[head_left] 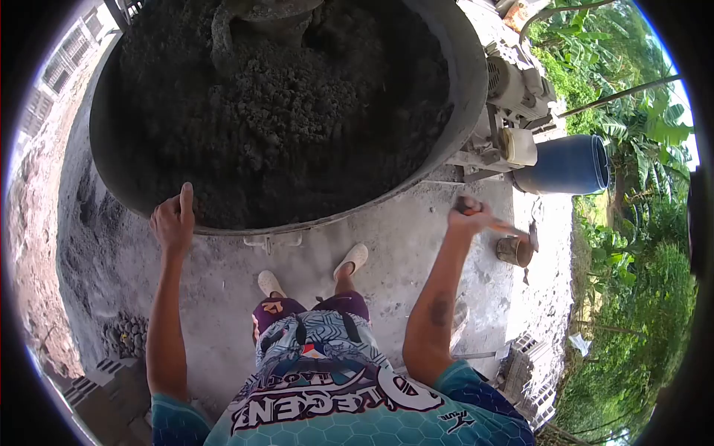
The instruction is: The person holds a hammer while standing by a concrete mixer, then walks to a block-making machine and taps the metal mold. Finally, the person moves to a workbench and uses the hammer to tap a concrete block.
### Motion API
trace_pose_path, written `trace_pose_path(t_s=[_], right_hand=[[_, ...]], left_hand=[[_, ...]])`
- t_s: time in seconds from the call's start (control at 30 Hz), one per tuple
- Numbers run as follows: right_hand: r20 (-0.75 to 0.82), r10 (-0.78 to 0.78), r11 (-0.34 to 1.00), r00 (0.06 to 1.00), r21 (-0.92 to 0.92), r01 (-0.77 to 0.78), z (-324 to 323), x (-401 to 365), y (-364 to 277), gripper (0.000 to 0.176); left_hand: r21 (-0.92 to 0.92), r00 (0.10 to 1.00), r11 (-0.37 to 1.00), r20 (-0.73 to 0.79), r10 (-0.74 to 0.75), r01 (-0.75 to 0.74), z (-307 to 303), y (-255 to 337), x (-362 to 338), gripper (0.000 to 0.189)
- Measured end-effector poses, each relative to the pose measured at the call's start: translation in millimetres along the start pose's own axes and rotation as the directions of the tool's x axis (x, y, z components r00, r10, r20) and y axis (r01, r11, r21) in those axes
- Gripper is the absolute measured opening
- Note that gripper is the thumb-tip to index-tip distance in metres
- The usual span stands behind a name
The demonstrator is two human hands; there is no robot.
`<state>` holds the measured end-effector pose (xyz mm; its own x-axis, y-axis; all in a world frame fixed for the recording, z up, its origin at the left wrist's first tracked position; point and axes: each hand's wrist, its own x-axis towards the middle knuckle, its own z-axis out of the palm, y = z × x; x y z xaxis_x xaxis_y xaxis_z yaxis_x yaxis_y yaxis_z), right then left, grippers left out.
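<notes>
A large round mixing pan (349,212) holds dark, crumbly, damp-looking mix (290,111). At its near left rim is my left hand (172,223), one digit pointing up over the inside and the other fingers curled at the edge. My right hand (470,217) is closed round a hammer-like tool (506,227) with a wooden handle and a dark head, out to the right, apart from the pan. The tool's exact kind is hard to make out. A rusty can (513,252) stands on the floor just below the tool's head.
A motor (513,83) is mounted on the pan's right side, with a blue barrel (565,164) lying beyond it. Stacked hollow blocks (524,372) sit at lower right. Gravel (128,334) lies at left on the concrete floor (394,275). Green plants (639,320) line the right.
</notes>
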<state>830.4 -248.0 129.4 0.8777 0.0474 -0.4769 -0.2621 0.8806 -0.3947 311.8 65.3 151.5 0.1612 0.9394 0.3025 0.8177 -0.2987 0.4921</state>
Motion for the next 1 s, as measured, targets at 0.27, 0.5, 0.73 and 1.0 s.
trace_pose_path(t_s=[0.27,0.5,0.73,1.0], right_hand=[[-0.097,0.633,0.552,0.768,-0.639,-0.536,-78,27,-90,0.033],[0.112,-0.502,0.830,0.857,-0.214,0.515,-38,61,-295,0.028],[-0.090,-0.101,0.994,0.991,-0.044,0.098,28,136,-47,0.035],[-0.055,0.726,0.506,0.686,-0.633,-0.586,-45,75,-80,0.031]], left_hand=[[-0.105,0.963,0.958,-0.014,-0.271,0.268,17,-15,4,0.072],[-0.246,0.957,0.952,-0.178,-0.231,0.184,27,-23,3,0.068],[-0.337,0.950,0.926,-0.192,-0.245,0.171,25,-16,-1,0.063],[-0.254,0.976,0.962,-0.162,-0.147,0.102,26,-28,-3,0.061]])
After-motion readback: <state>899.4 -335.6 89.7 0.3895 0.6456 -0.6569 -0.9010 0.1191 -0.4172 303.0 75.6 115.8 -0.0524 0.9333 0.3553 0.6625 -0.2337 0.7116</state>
